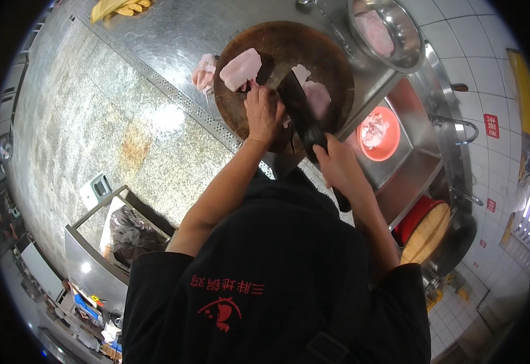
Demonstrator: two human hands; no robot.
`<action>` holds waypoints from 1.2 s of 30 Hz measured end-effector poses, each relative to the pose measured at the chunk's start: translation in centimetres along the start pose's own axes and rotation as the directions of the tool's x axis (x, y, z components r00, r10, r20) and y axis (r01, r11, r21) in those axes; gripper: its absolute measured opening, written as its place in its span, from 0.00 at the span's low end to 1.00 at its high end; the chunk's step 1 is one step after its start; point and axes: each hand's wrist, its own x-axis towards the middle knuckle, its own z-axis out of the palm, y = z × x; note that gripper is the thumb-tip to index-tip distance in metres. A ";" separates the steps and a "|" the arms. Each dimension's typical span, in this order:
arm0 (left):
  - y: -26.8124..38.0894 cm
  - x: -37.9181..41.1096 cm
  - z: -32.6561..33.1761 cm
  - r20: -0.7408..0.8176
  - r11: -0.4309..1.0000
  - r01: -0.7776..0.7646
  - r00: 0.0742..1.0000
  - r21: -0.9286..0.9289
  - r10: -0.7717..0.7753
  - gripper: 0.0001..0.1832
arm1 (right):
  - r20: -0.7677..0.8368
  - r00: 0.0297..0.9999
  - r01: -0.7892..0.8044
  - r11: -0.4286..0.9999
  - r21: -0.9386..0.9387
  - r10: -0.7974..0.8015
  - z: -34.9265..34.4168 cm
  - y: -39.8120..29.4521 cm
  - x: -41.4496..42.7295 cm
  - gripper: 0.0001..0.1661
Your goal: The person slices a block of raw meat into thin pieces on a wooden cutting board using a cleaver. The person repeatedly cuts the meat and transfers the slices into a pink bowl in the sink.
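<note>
My right hand (342, 164) grips a dark cleaver (300, 104), its blade slanting across a round wooden chopping board (337, 104). To the left of the blade, my left hand (263, 111) presses down with bent fingers on a piece of meat, mostly hidden under the palm. A thick pale slab of meat (241, 69) lies just beyond its fingertips. Right of the blade, smaller pale pieces (317, 95) rest on the wood, partly covered by the cleaver. Another lump of pink meat (204, 73) sits beside the board's left edge, on the steel counter (178, 41).
A steel bowl (415, 50) with meat stands at the far right, near a ladle (308, 2). In the sink (410, 159), an orange-red basin (393, 145) holds pale scraps. Yellow gloves (119, 8) lie at the far left. A metal bin (96, 255) stands behind my left arm.
</note>
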 end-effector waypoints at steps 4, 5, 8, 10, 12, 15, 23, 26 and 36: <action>0.0 0.3 -0.3 0.021 0.999 -0.048 0.999 -0.024 0.049 0.18 | 0.017 1.000 0.013 0.999 0.044 -0.014 0.3 0.1 0.7 0.18; 0.0 0.3 -0.3 0.028 0.999 -0.037 0.999 -0.038 0.038 0.18 | 0.020 0.999 0.027 0.998 0.053 -0.028 0.4 -0.5 1.6 0.18; 0.1 0.6 -0.2 0.045 0.997 -0.016 0.999 -0.071 0.019 0.18 | -0.015 0.998 0.063 0.997 0.036 -0.062 2.1 -0.1 5.8 0.18; -0.1 0.6 -0.4 0.052 0.998 -0.008 0.999 -0.065 0.011 0.18 | -0.068 0.993 0.097 0.995 0.037 -0.095 2.5 0.2 5.3 0.18; 0.0 0.3 -0.4 0.035 0.999 -0.002 0.999 -0.046 0.004 0.18 | -0.126 0.983 0.134 0.991 -0.027 -0.136 3.2 1.5 3.9 0.18; -0.1 0.2 -0.2 0.025 1.000 -0.009 1.000 -0.029 0.010 0.18 | -0.168 0.967 0.166 0.975 -0.151 -0.191 4.0 4.1 2.6 0.19; -0.7 0.7 0.0 0.030 0.997 -0.025 0.999 -0.068 0.027 0.18 | -0.256 0.927 0.223 0.953 -0.206 -0.272 6.0 2.4 7.8 0.21; -0.7 0.9 -0.4 0.045 0.999 -0.031 0.998 -0.029 0.033 0.19 | -0.214 0.954 0.168 0.964 -0.205 -0.211 6.0 4.1 6.0 0.21; -1.0 0.2 0.2 0.055 0.998 -0.051 0.997 -0.032 0.052 0.19 | -0.216 0.951 0.172 0.959 -0.224 -0.221 5.5 3.8 6.3 0.19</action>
